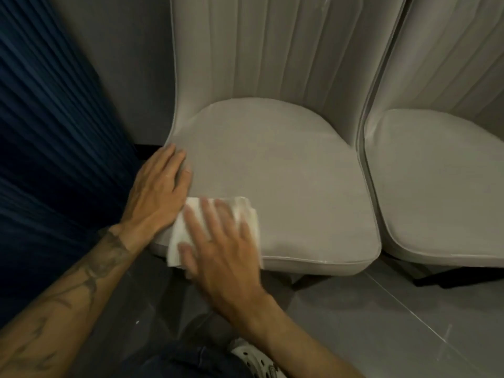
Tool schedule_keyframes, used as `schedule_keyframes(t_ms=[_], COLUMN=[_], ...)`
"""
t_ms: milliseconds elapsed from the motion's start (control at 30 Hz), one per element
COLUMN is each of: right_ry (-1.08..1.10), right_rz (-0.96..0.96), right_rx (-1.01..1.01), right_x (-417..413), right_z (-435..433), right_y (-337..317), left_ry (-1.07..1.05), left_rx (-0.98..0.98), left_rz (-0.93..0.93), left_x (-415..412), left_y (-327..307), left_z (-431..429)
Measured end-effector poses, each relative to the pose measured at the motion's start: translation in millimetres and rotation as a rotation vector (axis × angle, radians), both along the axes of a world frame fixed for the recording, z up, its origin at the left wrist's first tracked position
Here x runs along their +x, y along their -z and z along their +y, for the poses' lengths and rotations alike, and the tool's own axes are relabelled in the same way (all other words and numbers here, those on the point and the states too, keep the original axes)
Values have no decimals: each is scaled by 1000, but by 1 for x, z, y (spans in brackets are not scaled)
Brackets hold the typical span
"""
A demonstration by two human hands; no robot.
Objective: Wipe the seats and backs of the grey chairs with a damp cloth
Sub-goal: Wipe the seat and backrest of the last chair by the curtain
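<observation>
We have the folded white damp cloth [218, 230] at the front-left corner of the smooth grey upholstered chair seat [272, 170]. Right hand [218, 241] spread flat, pressing it down. Left hand [161, 186] flat, fingers together, braced on the seat's left edge. Cloth is soft and limp, likely bunches; palm pressure beats pinching. Ribbed chair back [272, 50] not yet reached.

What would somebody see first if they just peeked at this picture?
Probably the white cloth, bright against everything else, pressed flat under the right hand on the front left corner of the nearer grey chair's seat. The left hand rests flat on that seat's left edge. A second grey chair stands close on the right, and a dark blue curtain fills the left side.
</observation>
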State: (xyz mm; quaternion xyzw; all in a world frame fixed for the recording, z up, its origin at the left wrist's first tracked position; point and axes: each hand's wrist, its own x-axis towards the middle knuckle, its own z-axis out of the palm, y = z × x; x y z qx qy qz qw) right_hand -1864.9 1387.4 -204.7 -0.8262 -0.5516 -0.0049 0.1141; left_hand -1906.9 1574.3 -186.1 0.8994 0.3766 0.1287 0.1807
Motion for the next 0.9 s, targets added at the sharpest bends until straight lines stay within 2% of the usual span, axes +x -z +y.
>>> schedule_keyframes(t_ms=[133,400,500,600,733,800,900], right_ry=[-56,91,117,158,471,594,548], right_rz=[-48,-162,-172,-73,73,52,89], right_rx=[19,20,109,180,420,567,660], right_x=[23,98,117,136,166,169,166], right_z=[-25,-131,-158,-186,-228,-222,-170], right_y=[5,6,10,13,2,-5,-10], left_ry=[5,27,30,28,43,45,36], left_rx=[20,37,31,45,44,36,19], left_rz=[-4,3,-13,-24,-25,-24,-5], left_x=[-2,-4,-5,-5,-5,-5,-3], left_y=[2,6,10,12,11,9,6], left_z=[-2,-1,0,1,1,2,3])
